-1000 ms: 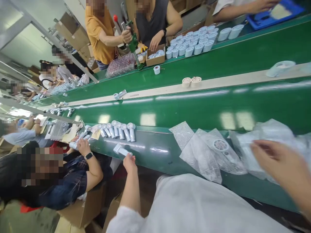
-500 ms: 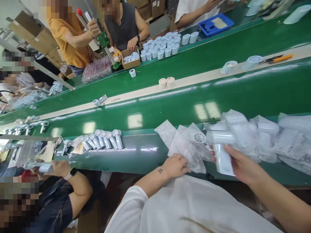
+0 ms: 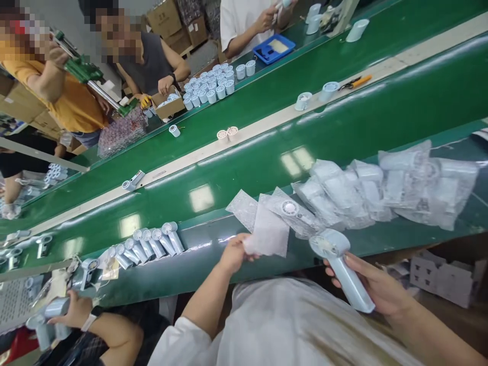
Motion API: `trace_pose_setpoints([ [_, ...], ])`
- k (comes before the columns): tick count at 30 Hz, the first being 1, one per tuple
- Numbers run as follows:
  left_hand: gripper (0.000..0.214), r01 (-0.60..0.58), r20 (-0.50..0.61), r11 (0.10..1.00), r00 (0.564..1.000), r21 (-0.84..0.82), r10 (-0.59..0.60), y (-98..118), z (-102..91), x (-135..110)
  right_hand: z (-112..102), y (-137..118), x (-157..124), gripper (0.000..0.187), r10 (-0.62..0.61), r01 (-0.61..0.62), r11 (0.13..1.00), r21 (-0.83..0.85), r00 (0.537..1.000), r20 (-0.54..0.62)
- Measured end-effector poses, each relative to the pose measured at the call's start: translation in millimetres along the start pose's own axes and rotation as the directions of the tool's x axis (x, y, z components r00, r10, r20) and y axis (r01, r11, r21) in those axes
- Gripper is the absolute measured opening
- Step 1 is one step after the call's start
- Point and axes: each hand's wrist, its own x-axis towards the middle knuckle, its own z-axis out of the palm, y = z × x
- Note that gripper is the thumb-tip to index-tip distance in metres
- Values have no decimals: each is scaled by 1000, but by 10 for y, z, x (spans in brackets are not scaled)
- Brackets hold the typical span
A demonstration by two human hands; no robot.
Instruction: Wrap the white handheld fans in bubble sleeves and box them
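The right hand grasps a light blue handheld fan by its handle: the thumb lies along the right side, and fingertips show past the left side, the rest of them hidden behind. The fan is tilted, its round head toward the far left and the handle's end toward the near right. It is held at the near edge of the bench, to the right of the left hand and well apart from it.

The left hand pinches the near left corner of a translucent bag, which fills much of the space between the hands. The fan's head is to the right of this bag, near it.

Just beyond the left hand, a bubble-wrap pouch lies on the bench. To the right of that, a bagged fan lies just past the held bag, with a heap of wrapped fans continuing rightward, on the far side of the right hand.

To the left of the left hand, well apart, a row of unwrapped fans lies side by side along the bench. Farther left and nearer, a co-worker's hand holds light blue parts.
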Motion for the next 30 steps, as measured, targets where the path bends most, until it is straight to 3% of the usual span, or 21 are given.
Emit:
trace_pose_setpoints([
  [2, 18, 96, -30, 991, 995, -97, -99, 17, -284, 24, 136, -8, 65, 33, 15, -16, 998, 64, 1000, 12],
  [5, 16, 171, -150, 985, 974, -21, -172, 56, -661, 160, 494, 2, 236, 24, 53, -68, 992, 109, 989, 139],
  [7, 15, 195, -353, 975, 924, 107, -146, 89, -830, 219, 778, 69, 392, 23, 43, -70, 993, 100, 968, 247],
  [9, 15, 185, -545, 958, 837, 217, -38, 97, -855, 190, 1021, 182, 561, 26, -6, -15, 997, 73, 960, 279],
  [10, 16, 158, -589, 944, 807, 290, 46, 79, -794, 141, 1110, 243, 641, 28, -29, 13, 998, 62, 964, 265],
  [11, 17, 120, -580, 920, 804, 372, 130, 43, -681, 76, 1171, 301, 712, 30, -47, 35, 998, 53, 969, 244],
  [12, 16, 70, -530, 888, 823, 454, 205, -9, -524, 6, 1206, 348, 771, 31, -63, 54, 997, 48, 972, 224],
  [13, 14, 2, -410, 812, 864, 584, 293, -74, -338, -60, 1216, 380, 815, 33, -81, 72, 996, 49, 974, 210],
  [14, 15, -52, -300, 780, 905, 623, 300, -143, -143, -112, 1203, 394, 844, 34, -98, 89, 995, 55, 974, 204],
  [16, 30, -82, -90, 668, 971, 740, 219, -262, 192, -153, 1128, 367, 854, 36, -139, 127, 989, 74, 971, 196],
  [17, 32, -63, -39, 611, 988, 789, 151, -297, 299, -141, 1074, 332, 836, 36, -152, 140, 987, 76, 970, 190],
  [19, 24, 3, -24, 501, 999, 865, 36, -300, 360, -77, 955, 252, 753, 34, -154, 146, 988, 56, 970, 189],
  [20, 20, 35, -45, 491, 999, 870, 7, -269, 326, -43, 898, 220, 690, 33, -141, 137, 990, 36, 969, 205],
  [22, 20, 61, -66, 551, 998, 833, -10, -165, 194, -3, 814, 202, 531, 34, -62, 70, 997, -25, 965, 256],
  [25, 21, 23, -82, 726, 996, 687, 46, 10, 16, -39, 808, 293, 266, 48, 136, -88, 985, -148, 924, 356],
  [27, 21, -9, -97, 842, 993, 539, 72, 94, -25, -93, 883, 379, 116, 66, 228, -141, 964, -227, 879, 420],
  [30, 16, 29, -74, 972, 997, 232, -12, 168, -34, -147, 1043, 440, -13, 95, 272, -139, 948, -286, 821, 503],
])
